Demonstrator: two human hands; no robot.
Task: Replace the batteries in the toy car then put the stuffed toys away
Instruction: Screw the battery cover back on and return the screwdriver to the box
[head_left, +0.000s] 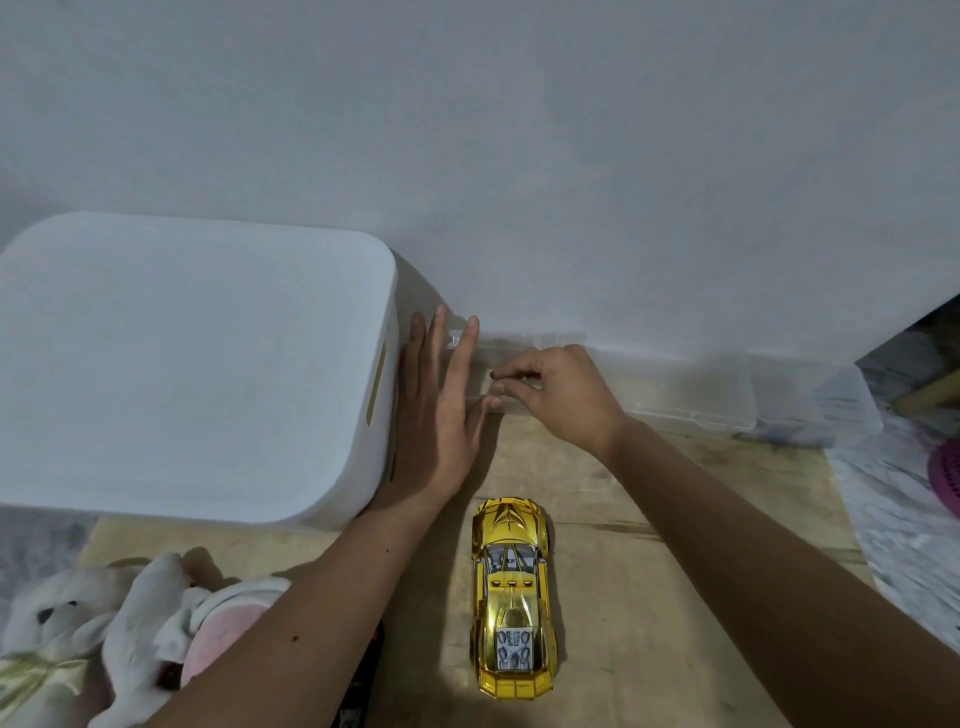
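In the head view, a gold toy car (511, 597) is seen standing upright on its wheels on the wooden board (675, 597), nose toward the wall, untouched; its underside is not shown, so the battery hatch cannot be judged. Both hands are reached past it to a clear plastic case (675, 395) set against the wall, probably because batteries or tools are kept there, though its contents cannot be made out.

The left hand (441, 410) is held flat and open, fingers straight, pressed against the case's left end beside the white storage bin (192, 364); nothing is gripped, and the case is apparently being steadied. The right hand (556, 395) is curled, fingertips pinched at the case's front edge, as if a latch or lid is being worked; whether anything is actually held cannot be told.

The stuffed toys (104, 634) are left heaped at the lower left, just beside the closed bin, presumably their destination later.
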